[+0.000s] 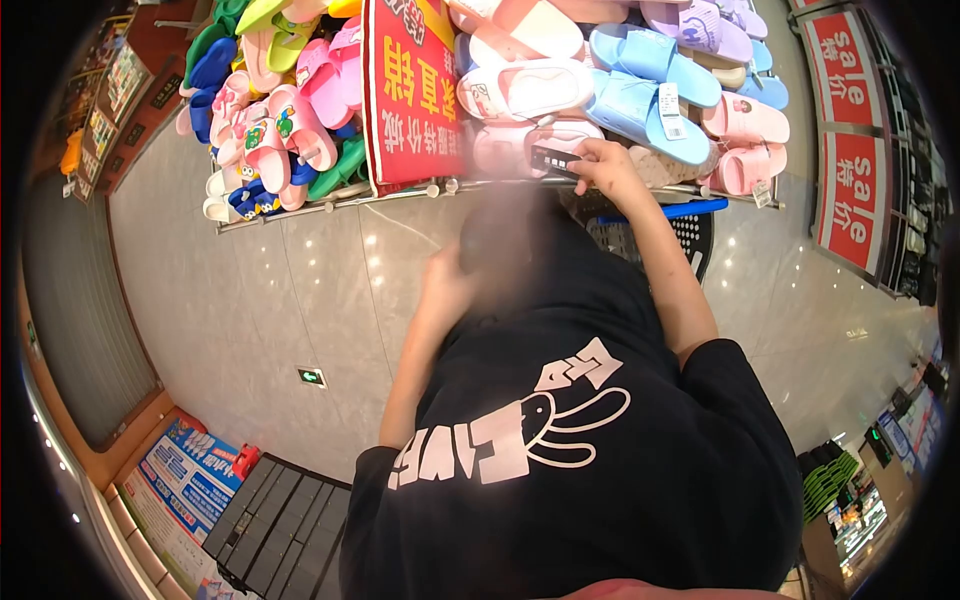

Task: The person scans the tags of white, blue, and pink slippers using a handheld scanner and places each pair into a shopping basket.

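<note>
My right hand (604, 168) is closed on a small dark tag (555, 160) with white marks. It holds the tag over a pale pink slipper (500, 150) at the front edge of the rack. A white-pink slipper (525, 88) and light blue slippers (650, 120) with a white barcode tag (671, 115) lie just behind. My left hand (452, 280) is lower, in front of my dark shirt. A blurred patch covers its fingers, so whatever they hold or touch is hidden.
A red sign (408, 110) stands among the slippers, with pink clogs (290, 135) to its left. A metal rail (330, 205) edges the rack. A dark basket with a blue rim (690, 208) sits below. Sale signs (850, 185) hang right; grey crates (275, 520) stand lower left.
</note>
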`<control>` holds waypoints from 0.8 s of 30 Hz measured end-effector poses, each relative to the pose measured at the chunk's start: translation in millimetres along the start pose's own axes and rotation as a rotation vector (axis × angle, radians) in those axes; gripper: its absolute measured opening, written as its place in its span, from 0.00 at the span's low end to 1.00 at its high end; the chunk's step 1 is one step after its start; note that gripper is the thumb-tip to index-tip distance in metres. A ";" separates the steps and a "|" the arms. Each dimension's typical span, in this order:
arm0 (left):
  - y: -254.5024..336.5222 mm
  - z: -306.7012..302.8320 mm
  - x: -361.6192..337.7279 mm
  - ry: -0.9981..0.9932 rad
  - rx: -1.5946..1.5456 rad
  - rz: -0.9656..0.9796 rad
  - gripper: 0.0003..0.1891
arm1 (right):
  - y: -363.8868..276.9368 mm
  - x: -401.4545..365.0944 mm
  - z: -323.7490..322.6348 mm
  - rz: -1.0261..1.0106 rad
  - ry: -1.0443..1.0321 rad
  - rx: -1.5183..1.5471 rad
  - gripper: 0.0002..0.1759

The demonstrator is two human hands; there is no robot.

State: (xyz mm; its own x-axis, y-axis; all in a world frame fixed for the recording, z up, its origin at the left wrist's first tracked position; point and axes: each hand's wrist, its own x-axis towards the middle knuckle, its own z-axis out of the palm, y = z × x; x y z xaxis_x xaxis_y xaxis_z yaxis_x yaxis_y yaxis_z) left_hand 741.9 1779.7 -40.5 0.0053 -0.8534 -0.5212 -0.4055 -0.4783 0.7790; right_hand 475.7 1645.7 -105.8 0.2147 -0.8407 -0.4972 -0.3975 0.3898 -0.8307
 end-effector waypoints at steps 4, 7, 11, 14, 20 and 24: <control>14.2 1.7 -3.2 -0.025 0.054 0.050 0.20 | 15.4 3.3 16.7 0.055 0.010 0.436 0.07; 16.4 2.8 -4.4 -0.026 0.014 -0.016 0.21 | 16.9 6.9 28.3 -0.021 0.079 0.564 0.09; 12.0 2.5 -1.4 -0.004 0.028 0.017 0.20 | 15.8 12.3 27.4 -0.258 0.110 0.211 0.11; 3.0 3.3 2.1 -0.002 0.044 0.051 0.19 | 10.4 9.2 28.9 -0.274 0.092 0.227 0.12; 26.4 3.7 16.8 -0.039 -0.333 -0.188 0.12 | 20.6 7.7 33.2 -0.262 0.050 0.476 0.16; 50.3 3.3 22.5 -0.138 -0.533 -0.257 0.15 | 17.2 5.8 30.1 -0.168 0.011 0.588 0.18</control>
State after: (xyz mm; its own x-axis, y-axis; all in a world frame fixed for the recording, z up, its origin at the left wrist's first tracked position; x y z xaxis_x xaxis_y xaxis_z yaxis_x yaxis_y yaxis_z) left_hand 718.6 1737.1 -14.1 -0.0903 -0.6790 -0.7285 0.1074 -0.7339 0.6707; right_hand 496.9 1658.9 -130.5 0.2208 -0.9113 -0.3475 0.2011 0.3912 -0.8981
